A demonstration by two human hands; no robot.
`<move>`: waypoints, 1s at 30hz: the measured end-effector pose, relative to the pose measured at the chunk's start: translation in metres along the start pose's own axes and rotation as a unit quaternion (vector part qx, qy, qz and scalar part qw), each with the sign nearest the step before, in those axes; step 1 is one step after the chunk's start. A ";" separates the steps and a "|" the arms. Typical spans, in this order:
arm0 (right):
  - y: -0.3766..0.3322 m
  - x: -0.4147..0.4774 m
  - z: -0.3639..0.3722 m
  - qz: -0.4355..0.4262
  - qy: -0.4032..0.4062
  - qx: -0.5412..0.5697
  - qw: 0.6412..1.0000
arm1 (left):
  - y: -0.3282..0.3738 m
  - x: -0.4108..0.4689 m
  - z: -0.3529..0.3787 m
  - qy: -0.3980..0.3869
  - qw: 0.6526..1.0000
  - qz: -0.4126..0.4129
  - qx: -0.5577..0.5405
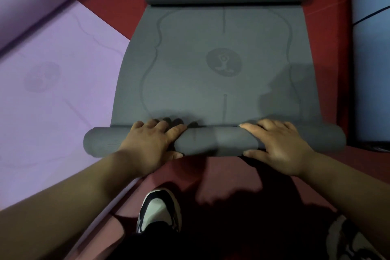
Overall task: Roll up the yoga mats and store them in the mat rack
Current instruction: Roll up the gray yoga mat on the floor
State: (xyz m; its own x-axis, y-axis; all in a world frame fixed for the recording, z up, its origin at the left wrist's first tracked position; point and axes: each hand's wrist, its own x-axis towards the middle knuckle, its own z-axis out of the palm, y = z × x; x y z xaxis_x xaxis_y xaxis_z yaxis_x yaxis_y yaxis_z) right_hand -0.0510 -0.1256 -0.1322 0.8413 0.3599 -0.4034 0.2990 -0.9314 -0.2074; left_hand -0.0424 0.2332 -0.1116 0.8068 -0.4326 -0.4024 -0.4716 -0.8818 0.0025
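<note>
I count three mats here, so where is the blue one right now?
In the head view the blue mat lies at the right edge, on the red floor, just right of the grey mat.

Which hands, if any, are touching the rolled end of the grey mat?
Touching, both. The head view shows the left hand and right hand wrapped over the rolled end, fingers across its top, thumbs on its near side.

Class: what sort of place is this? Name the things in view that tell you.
Probably a yoga or fitness studio: a grey yoga mat printed with a pose emblem, a purple mat and a blue mat beside it, on red flooring.
</note>
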 end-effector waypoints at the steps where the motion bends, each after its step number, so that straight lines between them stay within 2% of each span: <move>1: -0.003 -0.004 -0.001 0.000 -0.015 0.004 1.000 | 0.003 -0.005 0.002 0.003 1.000 0.003 -0.004; 3: -0.007 -0.014 -0.002 -0.006 -0.042 0.000 0.999 | 0.010 -0.015 0.004 -0.003 1.000 0.010 -0.012; 7: -0.008 -0.037 0.002 -0.024 -0.114 -0.015 0.993 | 0.027 -0.036 0.006 -0.063 0.997 0.037 -0.030; 11: -0.013 -0.045 0.010 -0.019 -0.129 -0.039 0.991 | 0.035 -0.040 0.017 -0.073 0.996 0.036 -0.037; 13: -0.017 -0.046 0.014 -0.008 -0.103 -0.041 0.994 | 0.033 -0.038 0.023 -0.064 0.996 0.033 -0.045; 17: -0.032 -0.058 0.040 -0.027 0.033 -0.059 0.997 | 0.027 -0.033 0.024 -0.088 0.994 0.033 -0.055; 20: -0.047 -0.055 0.060 0.005 0.068 -0.068 0.995 | 0.026 -0.029 0.026 -0.094 0.994 0.036 -0.042; 23: -0.047 -0.046 0.063 0.019 0.071 -0.075 0.994 | 0.029 -0.032 0.035 -0.062 0.998 0.022 -0.019; 28: -0.042 -0.038 0.061 0.019 0.046 -0.075 0.996 | 0.039 -0.044 0.043 0.055 0.998 -0.002 0.007; 30: -0.039 -0.034 0.058 0.016 0.038 -0.072 0.997 | 0.046 -0.048 0.045 0.078 0.997 -0.007 0.009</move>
State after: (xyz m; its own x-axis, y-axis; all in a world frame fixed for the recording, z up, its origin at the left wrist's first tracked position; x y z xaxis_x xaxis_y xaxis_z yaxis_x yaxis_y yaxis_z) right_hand -0.1173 -0.0985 -0.1618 0.8813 0.3298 -0.3384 0.3286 -0.9424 -0.0627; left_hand -0.1187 0.2220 -0.1333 0.8582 -0.4458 -0.2544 -0.4655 -0.8848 -0.0198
